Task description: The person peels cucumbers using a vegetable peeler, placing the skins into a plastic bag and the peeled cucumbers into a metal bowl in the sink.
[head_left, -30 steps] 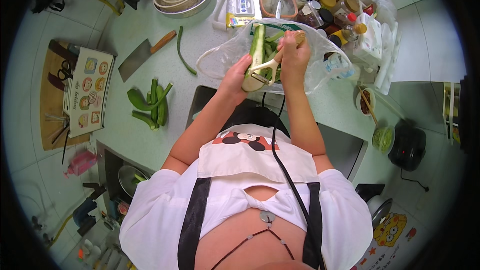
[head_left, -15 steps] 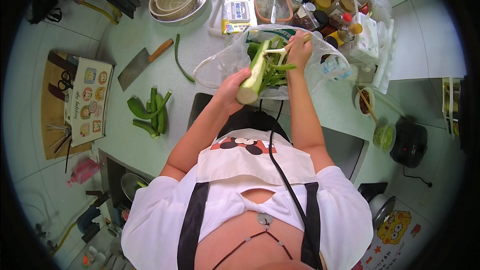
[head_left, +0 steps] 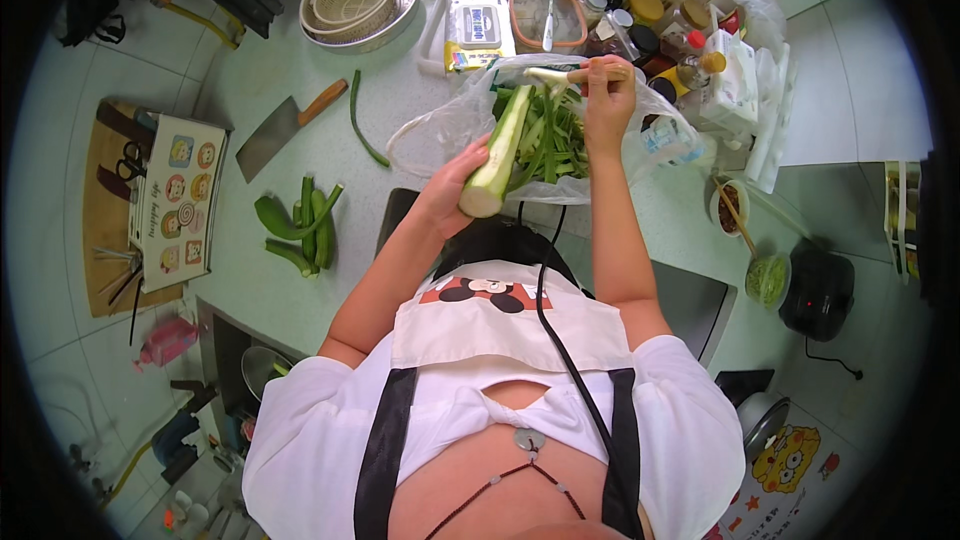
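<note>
My left hand point(head_left: 450, 185) is wrapped round a long, thick green stem vegetable point(head_left: 504, 150), likely celtuce, partly peeled to pale green with a cut round near end. It tilts over the mouth of a clear plastic bag point(head_left: 425, 130) that holds many green peel strips point(head_left: 562, 140). Closed round the tan handle of a peeler point(head_left: 556, 74) is my right hand point(head_left: 608, 105), above the bag's far right side. The peeler's pale head points left, just beyond the vegetable's far end, and seems apart from it.
A cleaver point(head_left: 270, 140) lies at left, beside a long green strip point(head_left: 364, 125) and several green peppers point(head_left: 312, 225). Nested strainers point(head_left: 350, 0), a wipes pack point(head_left: 480, 28), a lidded box point(head_left: 560, 20) and bottles point(head_left: 645, 8) line the back. Two small bowls point(head_left: 768, 278) stand right.
My right hand has lifted the peeler off the vegetable, and the hanging peel strip is gone from it. My left hand and the vegetable have shifted slightly left and nearer.
</note>
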The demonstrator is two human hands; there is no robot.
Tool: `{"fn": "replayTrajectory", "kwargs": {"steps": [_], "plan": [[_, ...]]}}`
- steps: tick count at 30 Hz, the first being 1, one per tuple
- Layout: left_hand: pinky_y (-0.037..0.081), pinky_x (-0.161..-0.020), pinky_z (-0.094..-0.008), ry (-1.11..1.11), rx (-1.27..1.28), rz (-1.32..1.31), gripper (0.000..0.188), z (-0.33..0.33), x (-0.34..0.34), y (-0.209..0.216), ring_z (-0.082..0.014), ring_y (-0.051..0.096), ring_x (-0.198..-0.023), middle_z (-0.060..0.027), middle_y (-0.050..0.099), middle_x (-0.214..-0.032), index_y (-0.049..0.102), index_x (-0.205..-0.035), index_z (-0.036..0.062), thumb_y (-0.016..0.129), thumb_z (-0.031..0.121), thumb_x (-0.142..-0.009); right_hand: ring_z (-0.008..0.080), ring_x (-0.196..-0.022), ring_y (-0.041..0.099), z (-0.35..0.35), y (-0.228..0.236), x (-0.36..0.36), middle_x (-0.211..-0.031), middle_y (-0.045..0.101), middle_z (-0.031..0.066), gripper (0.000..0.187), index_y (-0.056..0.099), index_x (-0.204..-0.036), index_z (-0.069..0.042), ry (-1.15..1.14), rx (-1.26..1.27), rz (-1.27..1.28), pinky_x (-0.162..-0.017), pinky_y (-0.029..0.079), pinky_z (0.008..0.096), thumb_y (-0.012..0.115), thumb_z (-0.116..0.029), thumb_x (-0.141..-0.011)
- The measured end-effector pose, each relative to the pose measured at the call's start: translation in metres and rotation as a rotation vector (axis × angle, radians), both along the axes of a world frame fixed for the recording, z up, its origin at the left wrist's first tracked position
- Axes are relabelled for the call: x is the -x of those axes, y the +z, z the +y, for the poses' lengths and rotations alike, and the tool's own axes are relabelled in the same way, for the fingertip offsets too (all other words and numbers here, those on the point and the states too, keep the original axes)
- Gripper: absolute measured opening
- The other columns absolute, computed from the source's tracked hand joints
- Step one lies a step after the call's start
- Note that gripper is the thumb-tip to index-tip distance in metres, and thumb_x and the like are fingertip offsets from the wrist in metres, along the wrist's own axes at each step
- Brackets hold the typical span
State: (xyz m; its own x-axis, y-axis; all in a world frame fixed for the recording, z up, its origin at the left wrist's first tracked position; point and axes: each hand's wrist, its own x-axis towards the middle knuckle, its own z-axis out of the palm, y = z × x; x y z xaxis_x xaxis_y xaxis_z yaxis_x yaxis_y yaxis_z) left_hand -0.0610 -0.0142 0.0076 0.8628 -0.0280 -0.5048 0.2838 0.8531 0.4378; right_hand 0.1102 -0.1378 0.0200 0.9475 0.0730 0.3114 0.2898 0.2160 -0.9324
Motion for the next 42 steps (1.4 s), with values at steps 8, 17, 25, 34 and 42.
{"fn": "replayTrajectory", "kwargs": {"steps": [8, 17, 25, 34, 42], "plan": [[0.046, -0.076, -0.0280, -0.040, -0.076, -0.036, 0.046, -0.006, -0.006, 0.008, -0.0145, 0.054, -0.092, -0.0071, 0.050, -0.112, 0.030, -0.132, 0.0086, 0.040, 0.015, -0.087, 0.0051, -0.058, 0.043, 0.013, -0.002, 0.014, -0.068, 0.048, -0.0002, 0.019, 0.045, -0.080, -0.007, 0.237, 0.080, 0.156, -0.052, 0.035, 0.0187, 0.051, -0.024, -0.086], [0.049, -0.063, -0.0322, -0.121, -0.076, -0.060, 0.048, 0.010, 0.017, 0.000, -0.0154, 0.054, -0.079, -0.0065, 0.052, -0.100, 0.032, -0.131, 0.0097, 0.045, 0.019, -0.086, 0.0094, -0.050, 0.048, 0.007, -0.044, -0.026, -0.063, 0.051, 0.0024, 0.021, 0.046, -0.076, -0.004, -0.232, 0.172, 0.125, -0.050, 0.040, 0.0231, 0.051, -0.022, -0.086], [0.048, -0.069, -0.0338, -0.069, -0.070, -0.082, 0.048, 0.013, 0.027, 0.008, -0.0200, 0.054, -0.086, -0.0141, 0.051, -0.109, 0.029, -0.132, 0.0087, 0.041, 0.022, -0.087, 0.0123, -0.053, 0.054, 0.007, -0.024, -0.008, -0.064, 0.055, 0.0033, 0.018, 0.050, -0.080, -0.004, -0.129, 0.233, -0.083, -0.051, 0.042, 0.0237, 0.057, -0.020, -0.082], [0.047, -0.067, -0.0334, -0.072, 0.095, -0.079, 0.036, 0.013, 0.010, -0.002, -0.0195, 0.054, -0.085, -0.0146, 0.053, -0.109, 0.040, -0.120, 0.0060, 0.037, 0.026, -0.089, 0.0212, -0.078, 0.060, -0.018, 0.005, 0.022, -0.085, 0.061, 0.0075, 0.019, 0.053, -0.088, -0.005, -0.041, 0.585, -0.623, -0.068, 0.046, 0.0303, 0.064, -0.017, -0.077], [0.046, -0.063, -0.0337, -0.009, 0.132, 0.043, 0.033, 0.002, -0.001, -0.004, -0.0178, 0.055, -0.079, -0.0108, 0.056, -0.102, 0.047, -0.112, 0.0073, 0.039, 0.031, -0.090, 0.0101, -0.062, 0.052, -0.032, 0.026, 0.029, -0.071, 0.056, 0.0034, 0.014, 0.051, -0.086, -0.005, 0.052, 0.052, -0.037, -0.054, 0.042, 0.0216, 0.055, -0.019, -0.083]]}}
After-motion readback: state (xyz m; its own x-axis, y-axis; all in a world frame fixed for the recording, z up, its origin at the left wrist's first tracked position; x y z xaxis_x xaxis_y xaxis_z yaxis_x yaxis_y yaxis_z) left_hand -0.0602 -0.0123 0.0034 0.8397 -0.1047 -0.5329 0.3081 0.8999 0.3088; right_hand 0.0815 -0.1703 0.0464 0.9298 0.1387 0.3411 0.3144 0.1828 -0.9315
